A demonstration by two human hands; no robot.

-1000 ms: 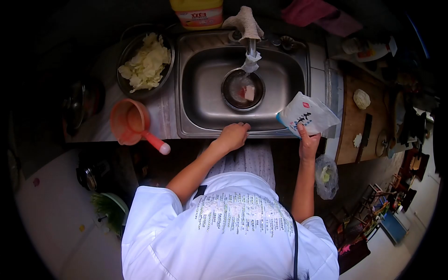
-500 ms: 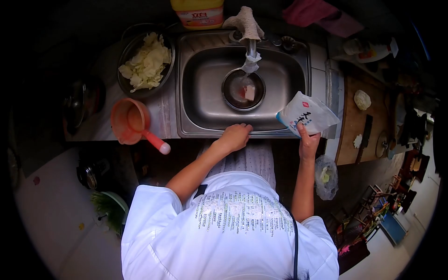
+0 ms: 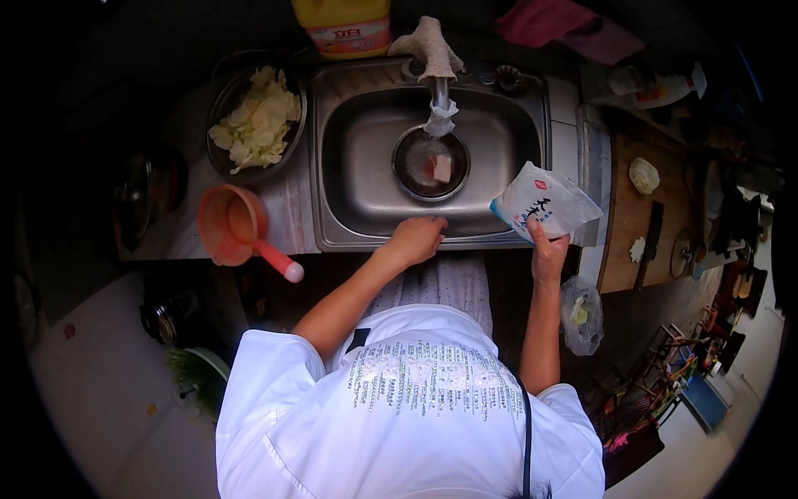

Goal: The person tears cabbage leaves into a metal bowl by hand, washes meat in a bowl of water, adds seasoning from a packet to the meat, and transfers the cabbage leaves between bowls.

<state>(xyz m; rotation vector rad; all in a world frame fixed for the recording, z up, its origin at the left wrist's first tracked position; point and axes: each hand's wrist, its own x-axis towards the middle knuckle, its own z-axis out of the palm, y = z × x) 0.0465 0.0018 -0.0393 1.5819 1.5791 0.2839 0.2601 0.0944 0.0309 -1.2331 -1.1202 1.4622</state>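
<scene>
Bag (image 3: 559,200) sits gripped in right hand (image 3: 549,254) by sink's (image 3: 357,187) front-right corner, left hand (image 3: 418,239) half-curled at front rim, can't tell if holding anything; steady hold wants firm thumb, bag clear of bowl (image 3: 407,173) under faucet (image 3: 440,91).

White bag (image 3: 563,198), blue-edged and black-lettered; orange dipper (image 3: 233,223), pinkish handle (image 3: 273,256)

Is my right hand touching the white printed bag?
Touching: the head view shows the right hand gripping the white bag, thumb over its front.
</scene>
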